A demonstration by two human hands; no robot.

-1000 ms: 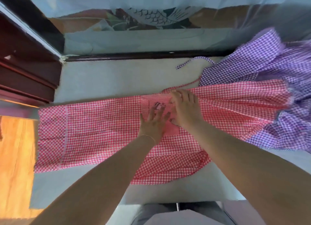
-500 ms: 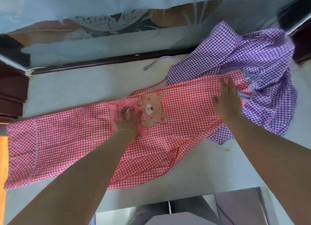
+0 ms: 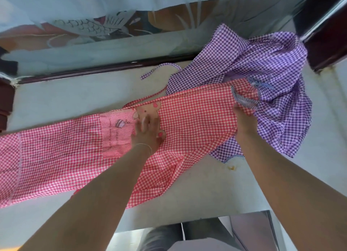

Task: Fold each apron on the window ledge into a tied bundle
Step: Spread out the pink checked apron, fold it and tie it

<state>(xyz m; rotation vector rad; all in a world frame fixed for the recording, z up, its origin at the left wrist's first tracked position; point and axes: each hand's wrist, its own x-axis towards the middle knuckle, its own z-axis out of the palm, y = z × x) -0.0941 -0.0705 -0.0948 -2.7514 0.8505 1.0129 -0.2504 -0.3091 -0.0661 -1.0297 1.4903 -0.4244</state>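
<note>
A red-and-white checked apron (image 3: pixel 195 119) lies spread flat along the pale window ledge (image 3: pixel 75 98), its bear pocket near the middle. My left hand (image 3: pixel 147 132) presses flat on that pocket, fingers straight. At the apron's right end, my right hand (image 3: pixel 244 122) has its fingers curled into the red cloth, gripping the edge where it overlaps a crumpled purple checked apron (image 3: pixel 277 66). The purple apron is heaped at the right; one of its strings (image 3: pixel 159 69) trails left across the ledge.
A dark window frame rail (image 3: pixel 105 69) and patterned glass run along the back of the ledge. A dark wooden post (image 3: pixel 326 34) stands at the far right. The ledge's front edge (image 3: pixel 187 216) runs below my arms, with my legs beneath.
My right hand slid further right along the red apron and curled onto its end. My left hand shifted a little right onto the bear pocket. The view also shifted left.
</note>
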